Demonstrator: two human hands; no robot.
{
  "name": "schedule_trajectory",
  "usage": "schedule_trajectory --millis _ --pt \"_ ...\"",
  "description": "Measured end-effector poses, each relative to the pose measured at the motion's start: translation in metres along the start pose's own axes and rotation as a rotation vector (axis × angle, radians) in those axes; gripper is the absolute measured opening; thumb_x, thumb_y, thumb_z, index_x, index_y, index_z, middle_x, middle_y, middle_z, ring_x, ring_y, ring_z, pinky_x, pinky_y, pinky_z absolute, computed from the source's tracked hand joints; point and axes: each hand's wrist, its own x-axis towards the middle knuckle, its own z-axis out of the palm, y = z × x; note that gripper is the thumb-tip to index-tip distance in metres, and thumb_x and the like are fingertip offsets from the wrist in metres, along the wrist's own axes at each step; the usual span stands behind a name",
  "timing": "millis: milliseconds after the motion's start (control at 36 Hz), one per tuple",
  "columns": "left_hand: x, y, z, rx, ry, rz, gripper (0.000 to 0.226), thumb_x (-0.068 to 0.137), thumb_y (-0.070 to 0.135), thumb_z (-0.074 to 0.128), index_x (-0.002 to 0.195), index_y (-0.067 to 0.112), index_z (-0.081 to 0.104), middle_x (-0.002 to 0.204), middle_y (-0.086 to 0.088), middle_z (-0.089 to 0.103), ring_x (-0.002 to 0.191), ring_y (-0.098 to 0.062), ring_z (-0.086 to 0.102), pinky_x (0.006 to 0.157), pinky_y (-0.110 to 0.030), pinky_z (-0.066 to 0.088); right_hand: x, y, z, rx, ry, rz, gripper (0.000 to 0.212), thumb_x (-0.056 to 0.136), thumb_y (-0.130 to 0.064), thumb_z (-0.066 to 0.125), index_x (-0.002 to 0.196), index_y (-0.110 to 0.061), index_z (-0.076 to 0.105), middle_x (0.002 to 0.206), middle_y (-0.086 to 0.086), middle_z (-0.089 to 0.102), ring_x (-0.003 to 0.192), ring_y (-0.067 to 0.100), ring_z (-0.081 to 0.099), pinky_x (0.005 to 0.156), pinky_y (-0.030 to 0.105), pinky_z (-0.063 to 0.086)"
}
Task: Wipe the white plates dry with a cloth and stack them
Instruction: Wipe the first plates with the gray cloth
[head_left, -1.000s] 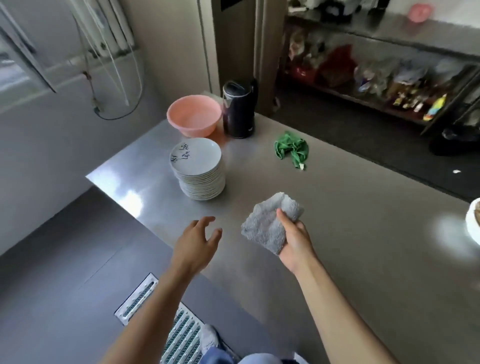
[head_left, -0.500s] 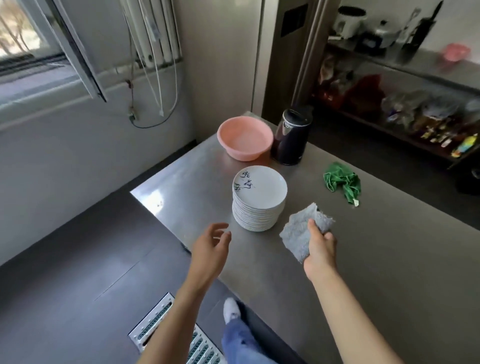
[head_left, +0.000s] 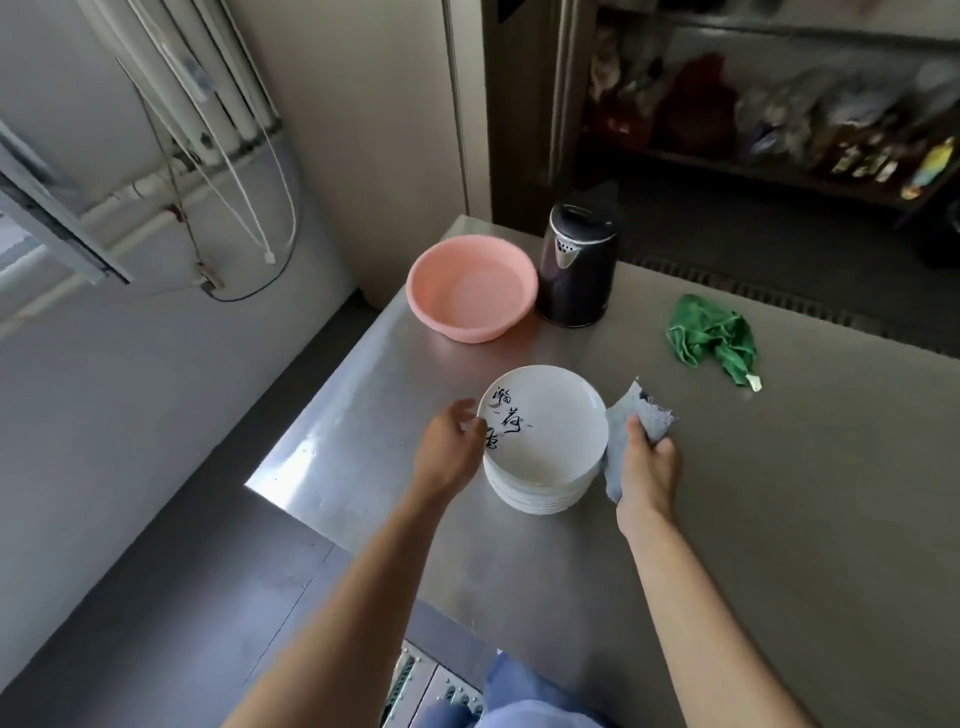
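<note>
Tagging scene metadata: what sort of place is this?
Probably a back-of-house kitchen: stainless worktable, stack of white plates, black kettle beside a pink basin, shelving stocked with bottles.

Steel table (head_left: 779, 493) w/ plate stack (head_left: 550, 441), pink basin (head_left: 471, 288), blk kettle (head_left: 576, 270), green cloth (head_left: 711, 338).

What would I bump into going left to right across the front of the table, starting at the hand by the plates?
left hand → stack of white plates → grey cloth, gripped by the right hand → green cloth
</note>
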Motion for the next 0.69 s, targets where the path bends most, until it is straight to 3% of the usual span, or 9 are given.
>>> schedule_trajectory --millis 111,167,250,389,528,611,694 --pt "0.023 0.002 0.004 0.073 -0.072 0.028 0.028 0.094 0.012 0.054 0.116 0.013 0.070 0.095 0.002 0.067 0.090 -0.022 0.065 0.076 -0.028 0.043 -0.001 0.003 0.006 -0.001 0.053 -0.022 0.008 0.097 -0.025 0.059 0.099 -0.020 0.065 0.090 -0.017 0.067 0.075 -0.012 0.063 0.071 0.014 0.048" --pt "0.033 0.000 0.006 0.100 -0.109 0.037 0.024 0.093 0.011 0.054 0.111 0.009 0.070 0.093 -0.001 0.068 0.089 -0.027 0.067 0.073 -0.028 0.043 -0.004 0.006 0.009 -0.005 0.071 -0.033 0.007 0.098 -0.025 0.059 0.098 -0.021 0.065 0.088 -0.021 0.067 0.073 -0.017 0.062 0.065 0.006 0.046" --pt "0.046 -0.002 0.009 0.149 -0.167 0.075 0.026 0.090 0.007 0.052 0.107 0.011 0.071 0.097 -0.004 0.071 0.087 -0.027 0.065 0.071 -0.025 0.042 -0.011 0.009 0.013 -0.039 0.105 -0.047 0.013 0.097 -0.028 0.059 0.086 -0.027 0.065 0.081 -0.023 0.068 0.074 -0.012 0.062 0.064 0.007 0.046" --pt "0.063 -0.006 0.007 0.155 -0.241 0.106 0.022 0.088 0.003 0.052 0.086 0.017 0.069 0.076 0.002 0.066 0.068 -0.020 0.058 0.052 -0.013 0.037 -0.017 0.016 0.021 -0.053 0.165 -0.089 0.011 0.095 -0.026 0.059 0.086 -0.026 0.065 0.090 -0.011 0.072 0.083 0.005 0.066 0.074 0.022 0.051" --pt "0.072 -0.016 -0.001 0.091 -0.295 0.109 0.036 0.087 0.003 0.054 0.108 0.019 0.078 0.098 0.005 0.075 0.092 -0.018 0.068 0.077 -0.023 0.048 -0.029 0.026 0.026 -0.023 0.230 -0.097 0.014 0.097 -0.025 0.060 0.085 -0.021 0.066 0.079 -0.014 0.070 0.071 0.002 0.061 0.064 0.013 0.048" --pt "0.078 -0.023 -0.003 0.054 -0.331 0.094 0.030 0.087 0.006 0.059 0.109 0.017 0.077 0.100 0.003 0.073 0.098 -0.022 0.070 0.089 -0.034 0.056 -0.034 0.033 0.029 -0.039 0.230 -0.089 0.017 0.095 -0.026 0.061 0.082 -0.016 0.063 0.070 -0.011 0.060 0.064 0.008 0.050 0.062 0.025 0.043" --pt "0.084 -0.028 -0.005 0.007 -0.348 0.086 0.021 0.086 0.010 0.066 0.105 0.015 0.074 0.095 0.005 0.070 0.095 -0.025 0.069 0.089 -0.039 0.056 -0.039 0.034 0.034 -0.049 0.218 -0.111 0.016 0.095 -0.024 0.062 0.079 -0.024 0.062 0.066 -0.016 0.057 0.062 0.008 0.047 0.060 0.026 0.040"
